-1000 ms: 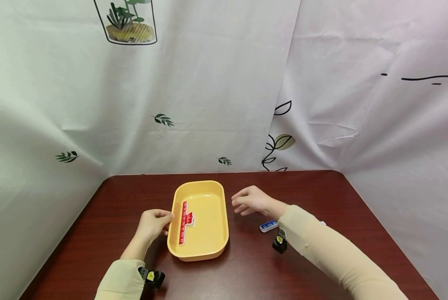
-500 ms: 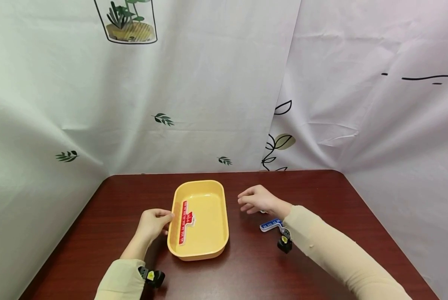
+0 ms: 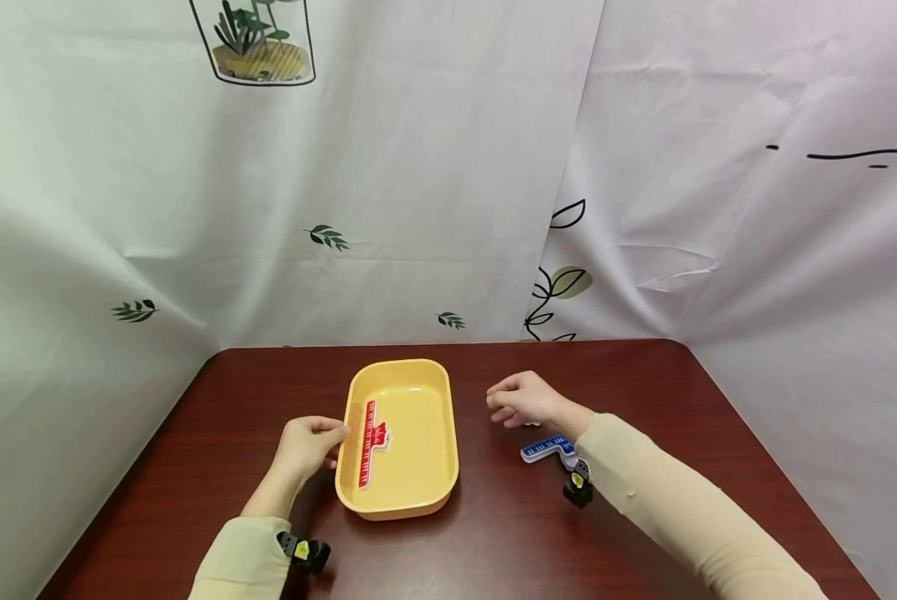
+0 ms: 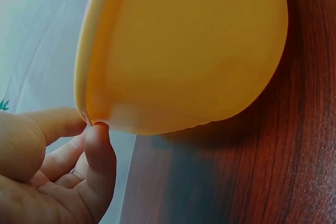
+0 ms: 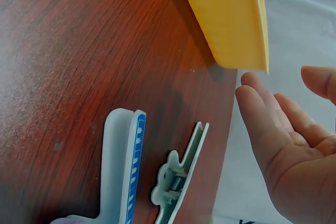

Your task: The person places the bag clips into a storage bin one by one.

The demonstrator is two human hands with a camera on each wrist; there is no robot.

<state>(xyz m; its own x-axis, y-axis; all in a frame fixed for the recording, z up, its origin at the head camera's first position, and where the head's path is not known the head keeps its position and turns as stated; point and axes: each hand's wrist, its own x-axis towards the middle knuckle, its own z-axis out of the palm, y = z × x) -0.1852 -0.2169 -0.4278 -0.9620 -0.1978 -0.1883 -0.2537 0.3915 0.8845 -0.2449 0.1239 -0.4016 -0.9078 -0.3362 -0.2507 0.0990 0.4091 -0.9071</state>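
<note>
My left hand [image 3: 302, 450] pinches the left rim of a yellow tray [image 3: 418, 458] between thumb and fingers; the left wrist view has this hand [image 4: 63, 177] at the tray's edge. Inside the tray, along its left wall, lies a red clip [image 3: 367, 454] with a piano-key pattern. My right hand [image 3: 527, 400] hovers right of the tray, holding nothing, fingers loosely bent and thumb apart. Below its wrist a blue piano-key clip [image 3: 542, 448] lies on the table, its right end partly hidden by the sleeve. Beside it is a pale clip [image 5: 176, 182], mostly hidden by the hand in the head view.
The dark red wooden table [image 3: 493, 542] has rounded far corners. A white printed cloth [image 3: 418, 167] hangs behind it and at both sides. A small black camera [image 3: 578, 487] sits on the right wrist, and another camera [image 3: 309, 554] on the left.
My right hand has drifted right, away from the tray, and more of the blue clip shows, with a bit of the pale clip. The left hand and tray stay put.
</note>
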